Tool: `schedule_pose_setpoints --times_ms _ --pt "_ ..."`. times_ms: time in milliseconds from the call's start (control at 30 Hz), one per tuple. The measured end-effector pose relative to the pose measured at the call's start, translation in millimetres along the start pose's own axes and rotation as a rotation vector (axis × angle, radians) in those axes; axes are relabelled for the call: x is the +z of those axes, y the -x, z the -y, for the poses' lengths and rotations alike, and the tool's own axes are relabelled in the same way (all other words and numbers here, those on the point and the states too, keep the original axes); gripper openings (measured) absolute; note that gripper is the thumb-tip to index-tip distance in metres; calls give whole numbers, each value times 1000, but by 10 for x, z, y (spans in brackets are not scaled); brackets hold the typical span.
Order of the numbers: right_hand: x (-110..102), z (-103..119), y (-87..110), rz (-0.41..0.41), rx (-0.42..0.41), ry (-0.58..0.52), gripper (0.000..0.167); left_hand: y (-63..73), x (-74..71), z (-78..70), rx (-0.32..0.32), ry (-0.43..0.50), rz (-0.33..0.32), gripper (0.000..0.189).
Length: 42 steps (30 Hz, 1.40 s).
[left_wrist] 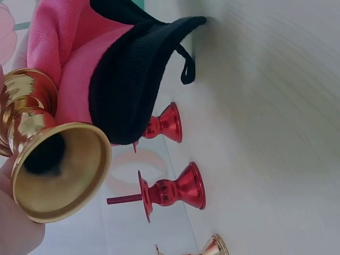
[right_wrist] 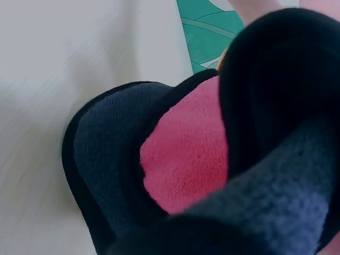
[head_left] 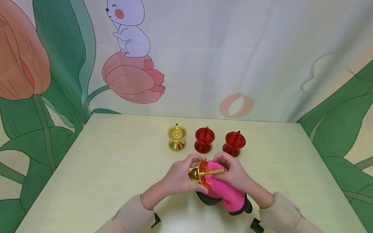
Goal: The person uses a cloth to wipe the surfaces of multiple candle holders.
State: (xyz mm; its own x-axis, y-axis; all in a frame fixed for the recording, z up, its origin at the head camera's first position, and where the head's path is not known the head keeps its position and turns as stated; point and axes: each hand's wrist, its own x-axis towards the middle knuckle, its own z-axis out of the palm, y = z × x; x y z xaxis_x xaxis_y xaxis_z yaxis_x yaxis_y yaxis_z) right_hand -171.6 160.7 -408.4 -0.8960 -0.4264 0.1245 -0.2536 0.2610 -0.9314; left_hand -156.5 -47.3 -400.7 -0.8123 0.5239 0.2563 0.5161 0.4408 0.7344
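Observation:
In the head view my left hand grips a shiny gold candlestick, tilted sideways so its thin stem points right. The left wrist view looks into the hollow underside of its flared base. My right hand pinches a bright pink cloth with black edging against the candlestick's dish, beside the stem. Loose folds of the cloth hang below both hands. Dark grey backing and black trim of the cloth fill much of the right wrist view, where the right fingers are hidden.
Beyond my hands a row stands upright on the pale table: a gold candlestick, a red candlestick and another red candlestick. A printed curtain hangs behind the table's far edge.

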Motion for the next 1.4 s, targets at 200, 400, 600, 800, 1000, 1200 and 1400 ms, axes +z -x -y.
schedule_pose_setpoints --times_ms 200,400,600,800,1000,1200,1400 --pt "-15 -11 13 11 -2 -33 26 -15 -10 16 -35 38 28 75" --pt "-23 -5 27 44 3 -72 26 -32 -35 52 -10 66 94 72" --pt "-32 11 14 50 5 -63 24 -37 -20 73 10 4 13 77" --pt "-53 59 -30 -41 99 -72 25 -40 87 90 341 -317 -295 69" --pt "-39 73 -59 -89 152 -76 24 -24 146 107 430 -533 -333 80" --pt "-14 71 -68 -93 159 -66 24 -45 146 87 414 -508 -359 86" --pt "-14 68 -61 -75 163 -60 24 -44 87 46 308 -394 -259 82"
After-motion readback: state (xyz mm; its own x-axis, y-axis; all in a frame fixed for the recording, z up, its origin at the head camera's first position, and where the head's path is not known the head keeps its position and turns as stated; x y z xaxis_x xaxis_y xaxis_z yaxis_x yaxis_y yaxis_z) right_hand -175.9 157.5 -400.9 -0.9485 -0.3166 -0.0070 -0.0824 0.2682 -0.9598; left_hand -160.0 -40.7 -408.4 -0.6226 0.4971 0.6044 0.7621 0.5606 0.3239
